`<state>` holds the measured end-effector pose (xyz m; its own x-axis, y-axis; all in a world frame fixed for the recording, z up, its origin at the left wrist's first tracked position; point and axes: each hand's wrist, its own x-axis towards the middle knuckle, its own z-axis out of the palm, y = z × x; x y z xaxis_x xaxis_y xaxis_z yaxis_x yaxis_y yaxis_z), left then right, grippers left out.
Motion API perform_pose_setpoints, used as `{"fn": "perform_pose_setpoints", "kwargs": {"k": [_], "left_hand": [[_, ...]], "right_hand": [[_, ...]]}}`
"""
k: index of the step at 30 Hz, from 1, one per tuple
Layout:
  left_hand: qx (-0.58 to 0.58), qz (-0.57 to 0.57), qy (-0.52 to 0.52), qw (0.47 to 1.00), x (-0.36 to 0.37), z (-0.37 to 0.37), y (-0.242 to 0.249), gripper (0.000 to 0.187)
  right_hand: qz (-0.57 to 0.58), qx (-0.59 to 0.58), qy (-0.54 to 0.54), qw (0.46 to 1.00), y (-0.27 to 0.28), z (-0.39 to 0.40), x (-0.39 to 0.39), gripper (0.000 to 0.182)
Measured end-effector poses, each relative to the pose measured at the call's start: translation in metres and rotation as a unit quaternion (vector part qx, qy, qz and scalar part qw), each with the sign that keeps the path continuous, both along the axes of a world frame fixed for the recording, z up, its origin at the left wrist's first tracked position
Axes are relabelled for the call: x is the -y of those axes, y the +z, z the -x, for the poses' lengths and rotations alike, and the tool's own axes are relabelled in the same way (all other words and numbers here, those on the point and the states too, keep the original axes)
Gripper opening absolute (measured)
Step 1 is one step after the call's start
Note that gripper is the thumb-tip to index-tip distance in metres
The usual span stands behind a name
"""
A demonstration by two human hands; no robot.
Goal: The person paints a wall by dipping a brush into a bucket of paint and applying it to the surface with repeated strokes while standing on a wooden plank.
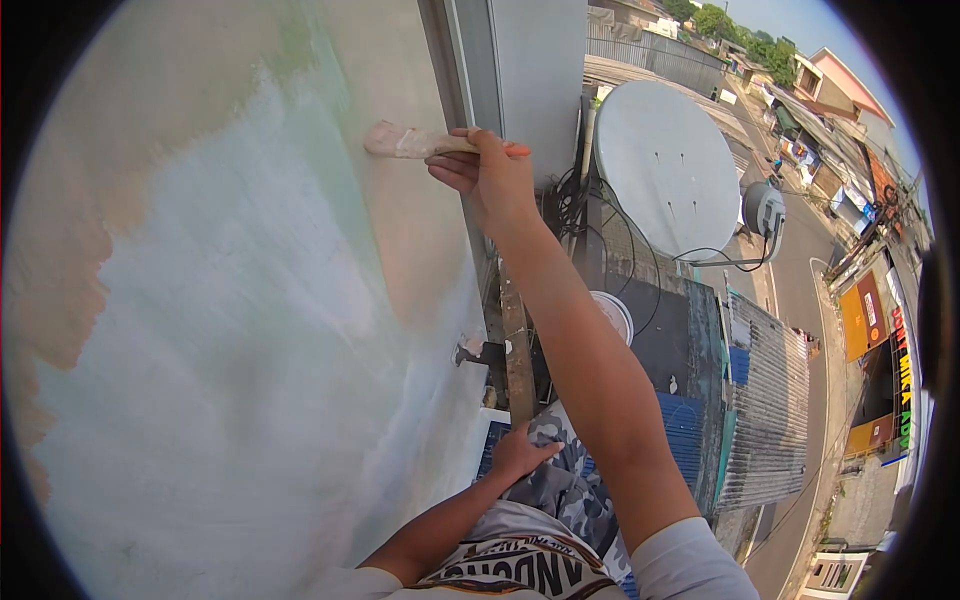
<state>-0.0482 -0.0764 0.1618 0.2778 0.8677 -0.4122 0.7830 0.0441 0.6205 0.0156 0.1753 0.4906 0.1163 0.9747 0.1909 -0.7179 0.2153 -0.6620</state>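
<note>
A paint brush (400,141) with pale, paint-covered bristles touches or nearly touches the wall near its edge. My right hand (485,170) is closed round its handle, whose orange end sticks out past the fingers. The wall (240,330) fills the left of the view, with white, greenish and beige patches of paint. My left hand (522,453) rests low by my camouflage trousers, near a narrow ledge (518,360); its thumb is spread, and the other fingers are mostly hidden, so its grip cannot be made out.
Right of my arm stand a satellite dish (665,165) and black cables (575,205). A white bucket (614,315) is partly hidden behind my forearm. Below are corrugated roofs (768,400) and a street (800,250). A dark bracket (480,352) juts from the wall.
</note>
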Motion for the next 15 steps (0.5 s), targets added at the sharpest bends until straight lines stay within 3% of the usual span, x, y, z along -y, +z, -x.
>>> {"fn": "perform_pose_setpoints", "kwargs": {"k": [4,6,9,11,15], "left_hand": [[-0.014,0.014,-0.002,1.0,-0.003,-0.001,0.009,0.098],[0.0,0.011,0.001,1.0,-0.001,0.0,0.005,0.099],[0.014,0.017,-0.001,1.0,-0.002,0.002,0.009,0.101],[0.004,0.02,0.001,1.0,-0.005,0.0,0.012,0.101],[-0.001,0.017,-0.003,1.0,-0.001,-0.002,0.014,0.101]], "right_hand": [[0.111,0.103,-0.012,0.988,-0.098,-0.013,0.011,0.03],[0.111,0.174,-0.02,0.978,-0.1,-0.011,0.009,0.029],[0.076,0.236,-0.028,0.968,-0.041,-0.004,0.007,0.027],[0.01,0.249,-0.059,0.967,0.04,0.006,0.001,0.026],[-0.197,0.086,-0.063,0.975,0.199,0.006,-0.01,0.03]]}}
